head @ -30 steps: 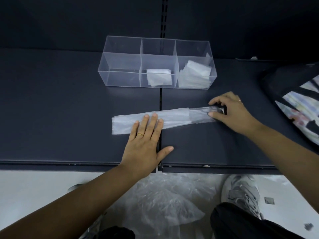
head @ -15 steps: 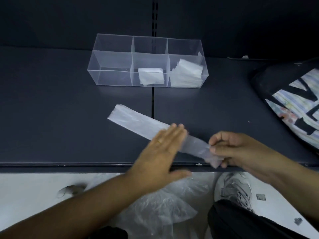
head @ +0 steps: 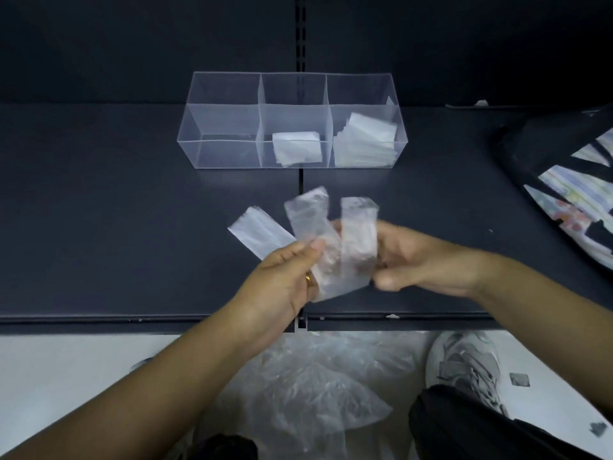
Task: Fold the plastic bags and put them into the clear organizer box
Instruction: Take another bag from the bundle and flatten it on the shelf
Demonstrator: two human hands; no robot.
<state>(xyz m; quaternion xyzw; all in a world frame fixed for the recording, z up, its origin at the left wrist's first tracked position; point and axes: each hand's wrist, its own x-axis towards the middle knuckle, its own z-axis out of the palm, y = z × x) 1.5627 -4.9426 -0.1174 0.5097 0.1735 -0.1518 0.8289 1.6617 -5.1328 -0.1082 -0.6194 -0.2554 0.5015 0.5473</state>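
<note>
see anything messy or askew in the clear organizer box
The folded bags in the right compartment of the organizer box lean tilted and fanned, not flat like the single bag in the middle compartment.

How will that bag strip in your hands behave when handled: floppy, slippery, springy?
Probably floppy and light: the bag strip bends between the left hand and right hand. Likely springy, since its free ends splay apart rather than lying flat. Its glossy film may slip.

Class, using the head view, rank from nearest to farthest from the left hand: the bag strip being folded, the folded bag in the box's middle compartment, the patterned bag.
1. Bag strip: gripped by the left hand.
2. Folded bag: ahead, middle compartment of the clear organizer box.
3. Patterned bag: far right edge.
</note>
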